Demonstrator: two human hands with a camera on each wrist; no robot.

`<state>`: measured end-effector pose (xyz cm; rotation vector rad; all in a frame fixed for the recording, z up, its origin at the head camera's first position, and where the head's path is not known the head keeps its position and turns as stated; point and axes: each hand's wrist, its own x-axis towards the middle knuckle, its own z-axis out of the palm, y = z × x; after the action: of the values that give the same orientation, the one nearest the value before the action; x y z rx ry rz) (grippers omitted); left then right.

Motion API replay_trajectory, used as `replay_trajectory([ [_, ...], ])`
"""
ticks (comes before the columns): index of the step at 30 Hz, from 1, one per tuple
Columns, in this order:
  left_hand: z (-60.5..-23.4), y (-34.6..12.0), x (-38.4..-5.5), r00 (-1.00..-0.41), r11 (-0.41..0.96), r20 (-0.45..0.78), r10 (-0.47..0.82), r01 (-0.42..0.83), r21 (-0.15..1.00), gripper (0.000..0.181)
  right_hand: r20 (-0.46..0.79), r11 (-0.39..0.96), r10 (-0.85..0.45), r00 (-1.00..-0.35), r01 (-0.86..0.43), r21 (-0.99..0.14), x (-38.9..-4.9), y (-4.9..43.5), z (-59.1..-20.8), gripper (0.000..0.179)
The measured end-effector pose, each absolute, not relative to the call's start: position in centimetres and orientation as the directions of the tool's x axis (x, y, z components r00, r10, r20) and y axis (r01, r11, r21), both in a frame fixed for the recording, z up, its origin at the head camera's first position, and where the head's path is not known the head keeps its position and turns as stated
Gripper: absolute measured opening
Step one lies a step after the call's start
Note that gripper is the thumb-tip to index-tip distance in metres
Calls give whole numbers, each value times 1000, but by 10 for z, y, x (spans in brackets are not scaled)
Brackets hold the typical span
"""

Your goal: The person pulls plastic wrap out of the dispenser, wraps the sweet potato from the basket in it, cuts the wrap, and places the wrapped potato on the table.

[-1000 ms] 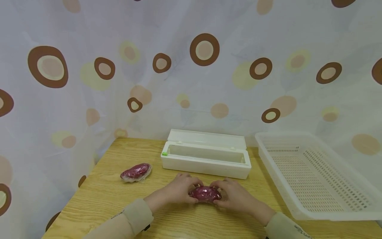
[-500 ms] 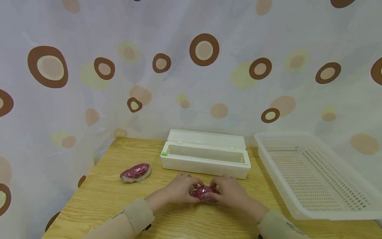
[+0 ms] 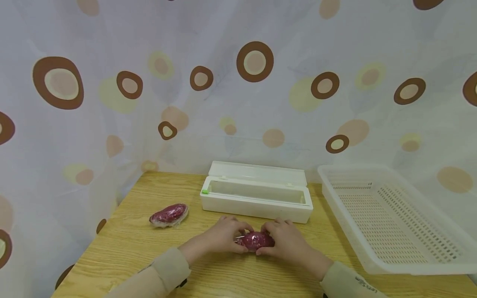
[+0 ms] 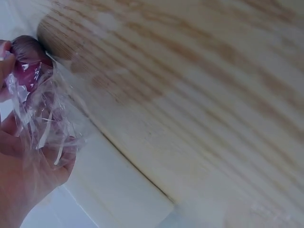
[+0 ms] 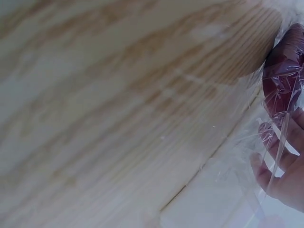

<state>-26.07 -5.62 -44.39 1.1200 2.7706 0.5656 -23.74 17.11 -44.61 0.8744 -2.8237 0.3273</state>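
Observation:
A purplish-red sweet potato (image 3: 256,240) in loose, shiny cling film lies on the table between both hands. My left hand (image 3: 225,235) grips its left end, thumb on the near side and fingers on the far side. At the other end, my right hand (image 3: 286,242) holds it with bent fingers. Crumpled cling film (image 4: 47,114) hangs over the left fingers in the left wrist view. The right wrist view shows clear film (image 5: 280,128) drawn across the right fingers. A second wrapped sweet potato (image 3: 169,215) lies apart to the left.
Behind the hands stands a long white cling film dispenser (image 3: 257,209), its lid up and a green slider (image 3: 205,191) at its left end. A white perforated basket (image 3: 357,236) occupies the right side. A patterned curtain (image 3: 223,103) hangs behind the wood-grain table (image 3: 138,244).
My right hand has shifted slightly left, and its thumb has moved over the sweet potato and back toward its near side. The left hand stays nearly still.

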Motion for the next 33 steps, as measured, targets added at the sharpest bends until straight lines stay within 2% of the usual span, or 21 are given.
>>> replay_trajectory([
  [6,-444,-74,-264,-743,676,11,670,615,406,63,200,812,-519,-831,-552,-188,-238,171,-446,56],
  [15,-440,-116,-263,-788,738,-94,609,519,430,63,197,808,-501,-843,-537,-243,-238,171,-448,59],
  [22,-441,-140,-258,-827,742,-89,556,446,501,41,200,812,-493,-847,-530,-244,-237,171,-449,59],
  [29,-440,-144,-258,-826,693,65,560,510,510,9,199,818,-478,-855,-516,-253,-237,170,-449,57],
  [33,-439,-144,-258,-826,693,122,550,533,486,6,193,819,-470,-861,-507,-269,-238,170,-449,57],
])
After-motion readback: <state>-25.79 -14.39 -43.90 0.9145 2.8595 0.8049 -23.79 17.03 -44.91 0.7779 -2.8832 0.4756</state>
